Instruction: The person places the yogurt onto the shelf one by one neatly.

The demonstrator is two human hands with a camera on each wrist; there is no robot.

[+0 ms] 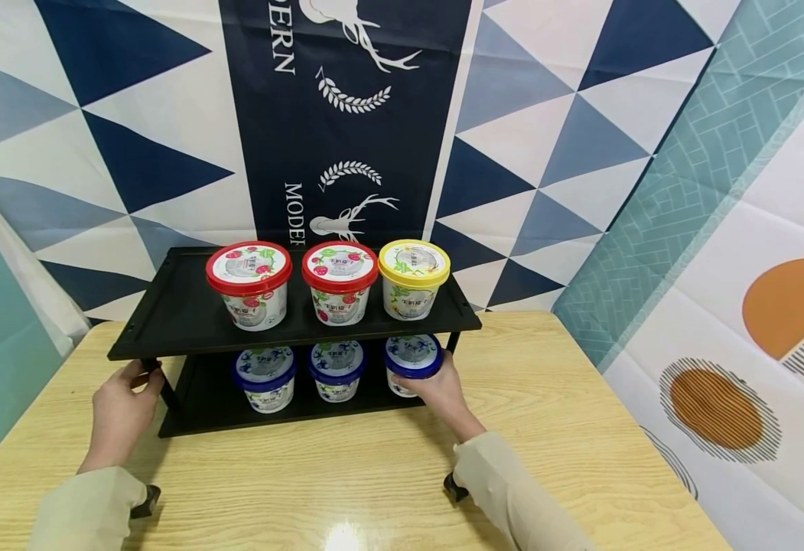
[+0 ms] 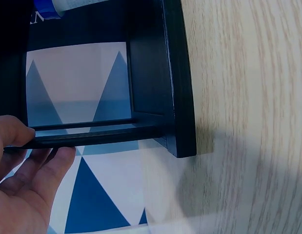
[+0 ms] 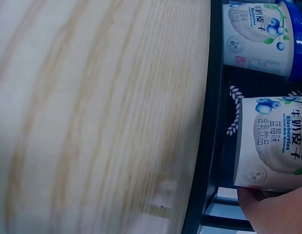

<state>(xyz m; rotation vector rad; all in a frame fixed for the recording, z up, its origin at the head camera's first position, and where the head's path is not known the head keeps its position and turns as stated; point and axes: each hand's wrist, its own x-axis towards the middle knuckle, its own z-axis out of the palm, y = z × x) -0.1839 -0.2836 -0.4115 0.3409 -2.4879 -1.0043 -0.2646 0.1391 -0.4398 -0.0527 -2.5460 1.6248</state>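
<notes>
A black two-tier rack (image 1: 167, 314) stands on the wooden table against the wall. My left hand (image 1: 122, 409) pinches its front left post (image 2: 107, 138), thumb on one side and fingers on the other. At the right end of the lower shelf, my right hand (image 1: 447, 392) holds a white blueberry milk tub (image 3: 272, 141) with a blue lid (image 1: 412, 352). Two more blue-lidded tubs stand on that shelf, one in the middle (image 1: 336, 371) and one toward the left (image 1: 266, 379). Most of my right fingers are hidden behind the tub.
On the upper shelf stand two red-lidded tubs, one left (image 1: 250, 287) and one middle (image 1: 340, 283), and a yellow-lidded tub (image 1: 414, 279) at the right. The light wooden table (image 1: 291, 490) extends in front. A patterned cloth (image 1: 532, 153) covers the wall behind.
</notes>
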